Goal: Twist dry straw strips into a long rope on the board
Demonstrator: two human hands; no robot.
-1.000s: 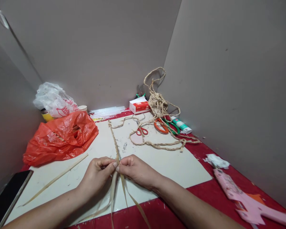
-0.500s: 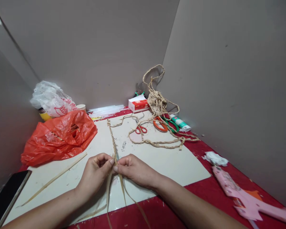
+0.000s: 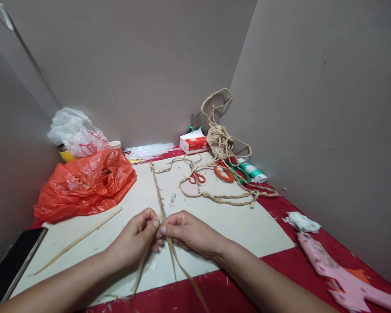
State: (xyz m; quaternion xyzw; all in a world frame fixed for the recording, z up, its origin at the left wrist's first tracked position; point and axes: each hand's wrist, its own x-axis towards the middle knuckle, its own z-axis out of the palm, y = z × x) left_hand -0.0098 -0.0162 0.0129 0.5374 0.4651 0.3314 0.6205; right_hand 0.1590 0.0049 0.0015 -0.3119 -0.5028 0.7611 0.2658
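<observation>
A thin plaited straw cord (image 3: pixel 157 191) runs from the far part of the white board (image 3: pixel 247 230) down to my hands. My right hand (image 3: pixel 190 232) pinches the cord's near end between thumb and fingertips. Close beside it on the left, my left hand (image 3: pixel 138 237) has its thumb and fingers closed on a straw strand (image 3: pixel 140 274) that hangs toward the board's near edge. Other loose strands (image 3: pixel 192 282) trail down below my right hand. One separate straw strip (image 3: pixel 81 239) lies on the board at the left.
A red plastic bag (image 3: pixel 84 187) and a phone (image 3: pixel 16 265) are at the left. Scissors (image 3: pixel 197 178), a rope bundle (image 3: pixel 220 141), a tissue box (image 3: pixel 193 142) and a tube (image 3: pixel 252 170) lie farther back. A pink glue gun (image 3: pixel 332 269) rests at the right.
My left hand has drawn its strand slightly to the left, apart from the other strands. The whole view has shifted a little, so things appear farther right.
</observation>
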